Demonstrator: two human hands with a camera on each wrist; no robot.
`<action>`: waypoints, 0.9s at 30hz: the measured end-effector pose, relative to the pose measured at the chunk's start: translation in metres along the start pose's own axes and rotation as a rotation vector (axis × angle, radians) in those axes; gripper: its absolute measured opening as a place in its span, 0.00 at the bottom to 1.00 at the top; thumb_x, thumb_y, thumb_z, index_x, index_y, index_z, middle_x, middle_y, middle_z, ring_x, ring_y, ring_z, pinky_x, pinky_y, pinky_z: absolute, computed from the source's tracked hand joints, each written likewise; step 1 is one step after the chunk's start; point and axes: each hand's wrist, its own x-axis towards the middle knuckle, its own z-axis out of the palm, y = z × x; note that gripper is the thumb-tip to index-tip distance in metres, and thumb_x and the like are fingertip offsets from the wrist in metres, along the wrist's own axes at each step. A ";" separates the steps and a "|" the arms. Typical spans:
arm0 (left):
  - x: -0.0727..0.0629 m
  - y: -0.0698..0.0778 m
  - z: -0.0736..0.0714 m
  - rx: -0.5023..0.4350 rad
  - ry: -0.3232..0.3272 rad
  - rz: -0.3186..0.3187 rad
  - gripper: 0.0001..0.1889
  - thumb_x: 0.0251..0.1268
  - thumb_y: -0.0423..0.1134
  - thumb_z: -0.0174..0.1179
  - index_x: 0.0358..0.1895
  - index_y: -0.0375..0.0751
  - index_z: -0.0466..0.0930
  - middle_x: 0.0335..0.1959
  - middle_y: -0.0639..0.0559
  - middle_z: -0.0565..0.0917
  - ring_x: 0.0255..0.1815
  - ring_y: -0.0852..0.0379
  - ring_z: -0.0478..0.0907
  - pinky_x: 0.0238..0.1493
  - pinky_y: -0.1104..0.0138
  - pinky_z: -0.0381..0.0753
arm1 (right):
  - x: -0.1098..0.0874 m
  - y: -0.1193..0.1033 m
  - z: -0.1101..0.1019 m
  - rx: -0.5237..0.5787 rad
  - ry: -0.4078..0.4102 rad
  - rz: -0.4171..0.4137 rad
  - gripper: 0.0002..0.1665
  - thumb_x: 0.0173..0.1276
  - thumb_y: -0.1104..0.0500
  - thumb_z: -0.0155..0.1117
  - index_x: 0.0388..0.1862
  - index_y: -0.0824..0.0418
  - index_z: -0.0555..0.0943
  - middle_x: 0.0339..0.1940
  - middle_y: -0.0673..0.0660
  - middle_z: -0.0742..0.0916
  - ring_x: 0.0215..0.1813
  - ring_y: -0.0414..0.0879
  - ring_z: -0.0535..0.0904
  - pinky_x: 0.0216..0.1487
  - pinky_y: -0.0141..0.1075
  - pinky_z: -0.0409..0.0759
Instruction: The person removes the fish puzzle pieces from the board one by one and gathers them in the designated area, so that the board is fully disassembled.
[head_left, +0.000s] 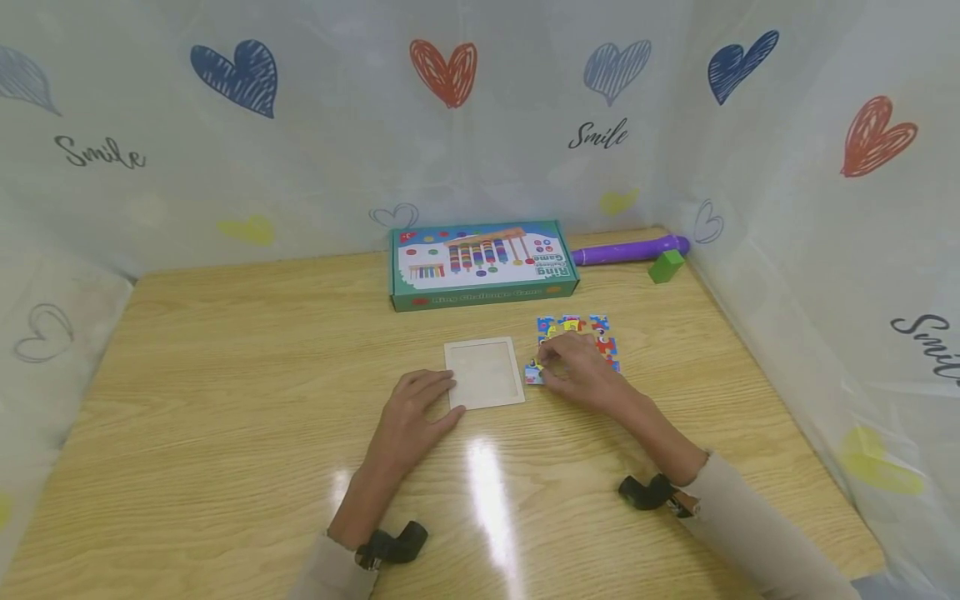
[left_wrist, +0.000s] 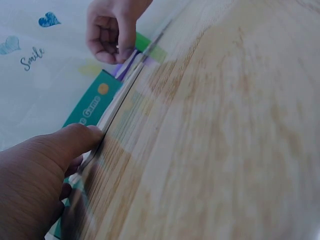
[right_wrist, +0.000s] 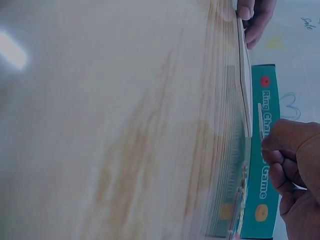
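A shallow square wooden puzzle tray [head_left: 486, 373], pale and bare inside, lies on the table. My left hand [head_left: 412, 417] rests at its left edge, fingertips on the rim and thumb near the close corner. My right hand [head_left: 581, 371] is just right of the tray, pinching a small light-blue jigsaw piece [head_left: 533, 377] between thumb and fingers. Edge-on in the right wrist view, that thin piece [right_wrist: 260, 120] stands up from the fingertips. Colourful jigsaw pieces [head_left: 600, 323] lie in loose rows behind and under the right hand, which partly hides them.
Behind the tray lies a green Ring Challenge Game box [head_left: 483, 267]. To its right are a purple stick [head_left: 626, 252] and a green block [head_left: 665, 267]. White sheeting with printed hearts [head_left: 442, 71] borders the wooden table [head_left: 247, 400] at the back and sides.
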 end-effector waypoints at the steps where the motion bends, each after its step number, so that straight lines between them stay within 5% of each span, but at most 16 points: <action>1: 0.000 0.000 0.000 -0.001 0.001 0.001 0.21 0.57 0.41 0.74 0.54 0.38 0.86 0.57 0.50 0.84 0.61 0.49 0.74 0.62 0.55 0.75 | 0.000 0.000 0.000 0.001 0.002 0.002 0.11 0.57 0.70 0.68 0.39 0.62 0.81 0.38 0.53 0.86 0.46 0.50 0.78 0.51 0.49 0.65; 27: 0.000 0.000 0.001 -0.001 0.004 -0.003 0.21 0.57 0.42 0.74 0.54 0.39 0.86 0.57 0.50 0.84 0.61 0.49 0.74 0.61 0.55 0.76 | -0.005 0.012 -0.007 -0.026 -0.011 0.031 0.10 0.58 0.69 0.68 0.38 0.62 0.80 0.34 0.52 0.85 0.41 0.47 0.76 0.54 0.48 0.66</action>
